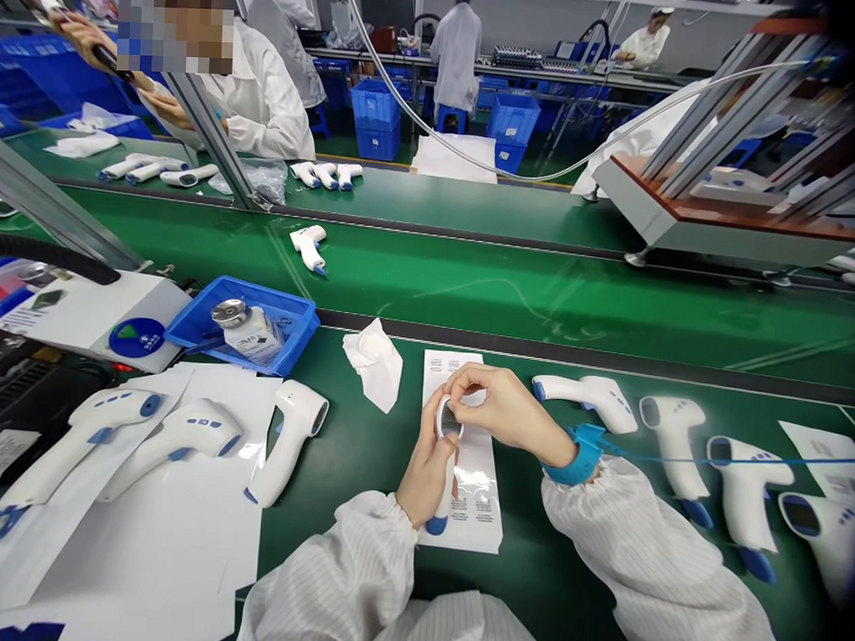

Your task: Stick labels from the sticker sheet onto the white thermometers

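My left hand (pixel 423 470) is wrapped around a white infrared thermometer (pixel 450 420), its oval display end up and its blue handle tip pointing towards me. At the display's edge, the fingers of my right hand (pixel 498 407) are pinched together; whatever is between them is hidden. A blue wrist strap (pixel 581 455) with a cord circles my right wrist. Beneath both hands lies a white sheet with small printed text (pixel 480 523). To the left, another thermometer (pixel 293 437) rests on the green table, and a crumpled white tissue (pixel 375 361) lies beyond my left hand.
Several thermometers (pixel 744 490) lie at the right. More thermometers rest on white paper (pixel 181 536) at the left. A blue tray (pixel 297 339) holds a metal-topped bottle. Beyond runs a green conveyor belt (pixel 429 274) carrying one thermometer (pixel 309 248). A co-worker (pixel 267 109) sits across it.
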`<state>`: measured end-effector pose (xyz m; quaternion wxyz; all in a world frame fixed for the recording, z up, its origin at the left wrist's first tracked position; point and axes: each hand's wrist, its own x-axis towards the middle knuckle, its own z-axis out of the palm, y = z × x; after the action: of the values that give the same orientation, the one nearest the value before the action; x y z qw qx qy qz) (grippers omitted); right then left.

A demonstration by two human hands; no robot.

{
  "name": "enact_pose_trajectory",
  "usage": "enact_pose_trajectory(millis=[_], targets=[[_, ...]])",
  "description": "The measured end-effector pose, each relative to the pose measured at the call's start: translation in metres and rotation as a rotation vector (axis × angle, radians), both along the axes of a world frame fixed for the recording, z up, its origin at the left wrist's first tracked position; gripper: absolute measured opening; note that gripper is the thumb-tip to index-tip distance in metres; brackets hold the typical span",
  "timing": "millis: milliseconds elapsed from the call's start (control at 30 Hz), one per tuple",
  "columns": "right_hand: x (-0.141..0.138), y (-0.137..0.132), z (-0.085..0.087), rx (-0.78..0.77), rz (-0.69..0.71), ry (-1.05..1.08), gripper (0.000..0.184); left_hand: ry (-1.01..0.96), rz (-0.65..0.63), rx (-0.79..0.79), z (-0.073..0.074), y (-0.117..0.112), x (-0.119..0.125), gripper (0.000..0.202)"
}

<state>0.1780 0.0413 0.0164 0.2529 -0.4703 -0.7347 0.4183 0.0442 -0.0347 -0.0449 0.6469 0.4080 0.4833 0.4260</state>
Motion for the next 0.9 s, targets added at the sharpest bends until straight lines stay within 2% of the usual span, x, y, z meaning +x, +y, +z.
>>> enact_pose_trajectory(millis=[67,167,233,333,433,567,667,733,833,900], targets=[[0.000,0.000,0.001,0.005,0.002,-0.034,0.012,-0.081,-0.027,-0.068,0.002,0.002,0.001,0.057],[0.000,0.001,0.000,-0.007,0.001,-0.063,0.008,-0.111,0.049,-0.098,0.005,0.008,0.004,0.049],[0.002,0.002,-0.004,-0.063,-0.029,0.018,0.003,-0.081,0.093,-0.108,0.007,0.011,0.005,0.045],[0.008,-0.003,-0.011,-0.188,-0.144,0.231,0.016,-0.040,0.120,-0.109,0.014,0.011,0.005,0.040],[0.011,-0.015,-0.013,-0.221,-0.210,0.310,0.021,-0.004,0.150,-0.041,0.025,0.008,0.002,0.037],[0.007,-0.032,-0.006,-0.067,-0.247,0.340,0.013,0.054,0.161,0.067,0.039,0.005,0.001,0.034],[0.002,-0.038,0.002,0.074,-0.296,0.293,0.008,0.105,0.167,0.104,0.042,0.003,0.001,0.034],[0.000,-0.041,0.006,0.140,-0.283,0.253,0.009,0.118,0.167,0.118,0.042,0.002,0.000,0.035],[-0.003,-0.047,0.011,0.199,-0.259,0.216,0.012,0.137,0.175,0.159,0.042,0.001,-0.001,0.034],[-0.004,-0.052,0.012,0.175,-0.269,0.174,0.010,0.162,0.184,0.178,0.043,0.002,-0.001,0.033]])
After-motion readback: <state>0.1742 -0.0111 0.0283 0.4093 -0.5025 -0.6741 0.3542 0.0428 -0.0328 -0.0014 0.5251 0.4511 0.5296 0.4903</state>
